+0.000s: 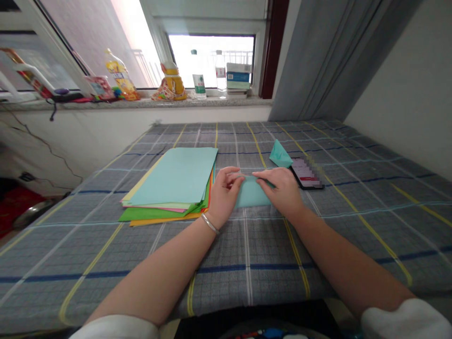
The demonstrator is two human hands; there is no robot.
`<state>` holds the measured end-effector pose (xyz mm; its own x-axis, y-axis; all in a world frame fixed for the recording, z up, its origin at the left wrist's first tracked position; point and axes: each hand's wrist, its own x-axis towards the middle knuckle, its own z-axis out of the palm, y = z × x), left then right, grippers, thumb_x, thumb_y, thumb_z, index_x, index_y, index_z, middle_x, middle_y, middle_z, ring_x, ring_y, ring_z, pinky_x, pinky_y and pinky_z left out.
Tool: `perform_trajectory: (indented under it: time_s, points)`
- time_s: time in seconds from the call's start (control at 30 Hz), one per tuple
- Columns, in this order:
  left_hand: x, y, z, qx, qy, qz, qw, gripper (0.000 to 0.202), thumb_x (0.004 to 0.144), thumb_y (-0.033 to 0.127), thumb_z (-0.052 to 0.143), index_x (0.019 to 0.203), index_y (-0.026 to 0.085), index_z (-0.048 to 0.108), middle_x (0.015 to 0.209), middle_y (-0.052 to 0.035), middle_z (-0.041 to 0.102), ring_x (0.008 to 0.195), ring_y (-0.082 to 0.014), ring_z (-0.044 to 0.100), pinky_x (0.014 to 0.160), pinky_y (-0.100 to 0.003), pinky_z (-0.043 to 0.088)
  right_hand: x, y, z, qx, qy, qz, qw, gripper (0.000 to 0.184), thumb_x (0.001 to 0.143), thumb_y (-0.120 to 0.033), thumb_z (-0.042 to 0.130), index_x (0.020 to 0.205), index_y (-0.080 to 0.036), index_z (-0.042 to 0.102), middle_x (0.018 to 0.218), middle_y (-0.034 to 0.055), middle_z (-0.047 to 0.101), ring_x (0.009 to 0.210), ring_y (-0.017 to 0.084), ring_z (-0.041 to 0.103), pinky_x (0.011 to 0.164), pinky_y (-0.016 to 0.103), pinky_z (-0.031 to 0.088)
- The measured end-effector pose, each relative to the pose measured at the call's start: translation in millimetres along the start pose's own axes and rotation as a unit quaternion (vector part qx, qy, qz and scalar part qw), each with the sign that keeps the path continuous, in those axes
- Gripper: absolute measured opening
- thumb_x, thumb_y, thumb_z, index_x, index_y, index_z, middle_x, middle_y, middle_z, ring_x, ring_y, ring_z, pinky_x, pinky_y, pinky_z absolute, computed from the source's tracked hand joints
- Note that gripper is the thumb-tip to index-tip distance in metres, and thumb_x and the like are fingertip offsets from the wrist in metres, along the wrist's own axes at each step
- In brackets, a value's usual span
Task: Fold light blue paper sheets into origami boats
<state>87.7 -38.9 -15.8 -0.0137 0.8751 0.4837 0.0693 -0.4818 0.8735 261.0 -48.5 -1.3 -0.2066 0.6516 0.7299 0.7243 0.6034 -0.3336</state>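
Note:
A light blue sheet of paper (253, 195), folded to a small rectangle, lies between my hands on the plaid cloth. My left hand (227, 190) pinches its far left edge with thumb and fingers. On the far right edge, my right hand (280, 187) does the same, its fingertips a short gap from the left ones. The fingers cover both ends of the paper. Just left of my left hand rests a stack of coloured paper (173, 176), a light blue sheet on top. Beyond my right hand stands a folded turquoise paper shape (280, 154).
A phone (306, 174) with a lit screen lies right of the paper shape. The plaid cloth (353, 245) covers the whole surface. Along the windowsill (141, 104) stand bottles, a yellow container (173, 82) and a pile of boxes (238, 80). A grey curtain (310, 56) hangs at the right.

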Motion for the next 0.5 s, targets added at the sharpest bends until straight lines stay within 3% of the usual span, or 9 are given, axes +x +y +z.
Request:
perform_trajectory:
  time_s: [0.23, 0.37, 0.5]
  points:
    - [-2, -4, 1.3, 0.046, -0.012, -0.017, 0.999, 0.021, 0.082, 0.028, 0.061, 0.098, 0.023, 0.048, 0.075, 0.0027, 0.063, 0.071, -0.0128, 0.063, 0.066, -0.024, 0.048, -4, 1, 5, 0.027, 0.019, 0.043, 0.999, 0.012, 0.084, -0.031, 0.061, 0.086, -0.029, 0.073, 0.088, -0.0002, 0.074, 0.085, 0.021, 0.067, 0.082, 0.038, 0.049]
    - [-2, -6, 0.9, 0.039, -0.025, -0.008, 0.999, 0.02, 0.082, 0.026, 0.061, 0.092, 0.023, 0.044, 0.079, 0.0037, 0.059, 0.065, -0.0097, 0.058, 0.061, -0.021, 0.046, -3, 4, 3, 0.056, 0.046, 0.069, 0.995, 0.013, 0.084, -0.031, 0.06, 0.082, -0.026, 0.072, 0.085, 0.0007, 0.074, 0.083, 0.02, 0.068, 0.08, 0.036, 0.05]
    - [-1, -8, -1.3, 0.073, -0.068, 0.018, 0.995, 0.013, 0.084, 0.028, 0.059, 0.082, 0.02, 0.048, 0.085, 0.0002, 0.06, 0.075, -0.0113, 0.058, 0.071, -0.024, 0.048, -1, 9, -4, 0.071, 0.086, 0.108, 0.988, 0.013, 0.083, -0.032, 0.06, 0.08, -0.025, 0.071, 0.083, 0.0016, 0.073, 0.08, 0.021, 0.068, 0.078, 0.036, 0.051]
